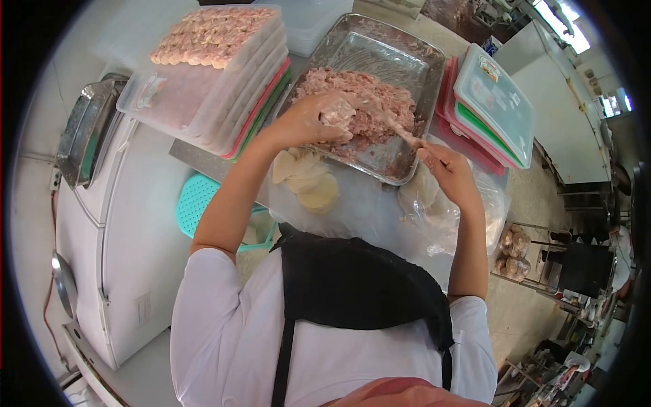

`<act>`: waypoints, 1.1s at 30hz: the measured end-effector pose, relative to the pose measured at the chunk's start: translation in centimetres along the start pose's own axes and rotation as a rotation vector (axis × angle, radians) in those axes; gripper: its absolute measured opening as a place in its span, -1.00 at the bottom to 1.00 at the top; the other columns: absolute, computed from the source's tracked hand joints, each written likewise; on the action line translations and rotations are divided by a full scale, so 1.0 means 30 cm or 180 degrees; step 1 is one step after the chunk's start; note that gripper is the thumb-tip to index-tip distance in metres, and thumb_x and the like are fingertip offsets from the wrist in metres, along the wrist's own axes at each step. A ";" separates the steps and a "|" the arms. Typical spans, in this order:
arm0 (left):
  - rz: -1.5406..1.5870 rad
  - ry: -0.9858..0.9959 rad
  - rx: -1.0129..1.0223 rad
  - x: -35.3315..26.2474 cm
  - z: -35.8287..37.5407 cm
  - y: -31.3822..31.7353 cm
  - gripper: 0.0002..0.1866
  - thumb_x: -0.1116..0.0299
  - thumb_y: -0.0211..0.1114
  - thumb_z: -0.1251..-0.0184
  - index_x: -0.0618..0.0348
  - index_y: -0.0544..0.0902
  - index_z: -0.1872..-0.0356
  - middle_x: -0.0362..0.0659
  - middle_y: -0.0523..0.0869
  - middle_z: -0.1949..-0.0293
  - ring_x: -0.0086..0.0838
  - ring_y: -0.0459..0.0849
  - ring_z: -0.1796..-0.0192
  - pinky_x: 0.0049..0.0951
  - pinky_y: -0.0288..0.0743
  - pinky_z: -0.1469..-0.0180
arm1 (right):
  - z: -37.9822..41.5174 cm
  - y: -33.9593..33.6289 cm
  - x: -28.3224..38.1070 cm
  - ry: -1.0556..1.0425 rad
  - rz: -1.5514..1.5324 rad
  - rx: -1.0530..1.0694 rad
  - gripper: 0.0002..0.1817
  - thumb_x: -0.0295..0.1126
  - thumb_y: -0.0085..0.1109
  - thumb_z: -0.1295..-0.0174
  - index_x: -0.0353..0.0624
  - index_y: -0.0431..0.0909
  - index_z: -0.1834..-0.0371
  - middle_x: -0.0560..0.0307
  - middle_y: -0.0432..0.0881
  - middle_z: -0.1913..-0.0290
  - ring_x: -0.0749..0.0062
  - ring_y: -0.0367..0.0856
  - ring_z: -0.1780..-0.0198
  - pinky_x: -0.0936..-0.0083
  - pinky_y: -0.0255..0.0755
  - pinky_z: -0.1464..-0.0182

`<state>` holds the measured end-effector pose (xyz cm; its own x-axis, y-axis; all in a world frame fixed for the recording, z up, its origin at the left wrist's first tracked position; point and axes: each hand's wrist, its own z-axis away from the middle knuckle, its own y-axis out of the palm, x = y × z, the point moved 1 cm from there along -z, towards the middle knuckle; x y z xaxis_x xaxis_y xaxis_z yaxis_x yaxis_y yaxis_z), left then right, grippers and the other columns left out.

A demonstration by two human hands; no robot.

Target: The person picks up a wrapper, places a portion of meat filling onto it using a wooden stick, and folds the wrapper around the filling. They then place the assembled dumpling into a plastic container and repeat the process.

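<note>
Two hands work over a big steel tray (400,51) of minced meat filling (366,108) that sits at the upper middle of the frame on the tabletop (196,152). The tray looks heavy and rigid; the filling in it is soft, wet and sticky — it would smear rather than lift cleanly, so a tool suits it better than bare fingers. To the upper left stands a stack of lidded plastic boxes (210,88), the top one packed with rows of finished dumplings (207,37); a second stack of boxes (491,108) lies at the right of the tray.

Below the tray, centre frame, a pile of round wrappers (305,180) rests on clear plastic — thin, limp and easily torn, best taken by the edge one at a time.

The left hand (308,122) is cupped, fingers half curled, cradling one wrapper (337,112) over the tray's near edge. The right hand (449,175), lower right of the tray, is closed around a slim spatula (400,129) whose tip reaches into the filling beside that wrapper.
</note>
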<state>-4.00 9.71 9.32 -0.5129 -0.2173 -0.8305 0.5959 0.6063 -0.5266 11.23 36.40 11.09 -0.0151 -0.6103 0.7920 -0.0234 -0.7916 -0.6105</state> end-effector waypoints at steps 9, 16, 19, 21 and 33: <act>-0.0085 -0.0419 -0.0056 0.083 -0.018 0.084 -0.41 0.21 0.49 0.01 0.31 0.56 -0.04 0.07 0.64 0.02 -0.30 0.60 -0.04 -0.36 0.43 -0.11 | -0.020 0.054 0.056 -0.0297 0.1902 -0.0319 -0.72 -0.25 0.14 -0.31 -0.12 0.62 0.01 0.00 0.66 0.25 0.08 0.63 0.22 0.28 0.49 0.15; -0.0300 -0.0605 -0.0057 0.051 0.009 0.057 -0.19 0.07 0.49 0.03 0.39 0.44 -0.20 0.20 0.58 -0.07 -0.19 0.57 -0.14 -0.34 0.40 -0.19 | -0.068 0.104 -0.205 -0.0275 0.2208 -0.0195 -0.74 -0.26 0.12 -0.30 -0.04 0.62 0.01 -0.02 0.62 0.28 0.00 0.60 0.28 0.18 0.44 0.20; -0.0448 -0.0551 -0.0106 -0.013 0.047 0.018 -0.28 0.16 0.48 0.02 0.34 0.46 -0.17 0.11 0.59 -0.08 -0.20 0.54 -0.17 -0.36 0.35 -0.24 | 0.007 0.018 -0.114 -0.0002 0.1851 -0.0189 -0.71 -0.23 0.12 -0.31 -0.10 0.63 0.00 -0.06 0.65 0.21 0.05 0.63 0.22 0.25 0.47 0.16; -0.0379 -0.0281 -0.0114 -0.033 0.052 0.006 -0.31 0.21 0.48 0.02 0.31 0.48 -0.16 0.08 0.59 -0.10 -0.19 0.52 -0.19 -0.35 0.32 -0.27 | 0.039 -0.034 -0.059 -0.0004 0.1032 -0.0400 -0.68 -0.19 0.12 -0.30 -0.12 0.62 0.00 -0.08 0.67 0.15 0.05 0.64 0.14 0.31 0.49 0.12; -0.0359 -0.0151 -0.0065 -0.083 0.105 -0.031 -0.34 0.19 0.49 0.03 0.36 0.54 -0.09 0.10 0.56 -0.15 -0.13 0.53 -0.18 -0.29 0.34 -0.24 | 0.080 0.008 0.244 -0.0468 0.1417 -0.0402 -0.67 -0.24 0.19 -0.28 -0.21 0.63 0.00 -0.10 0.61 0.29 0.12 0.62 0.24 0.38 0.45 0.18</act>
<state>-1.35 7.27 11.30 -0.5458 -0.3205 -0.7742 0.5232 0.5914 -0.6137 13.51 31.67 16.74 0.0900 -0.8937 0.4395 -0.1680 -0.4486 -0.8778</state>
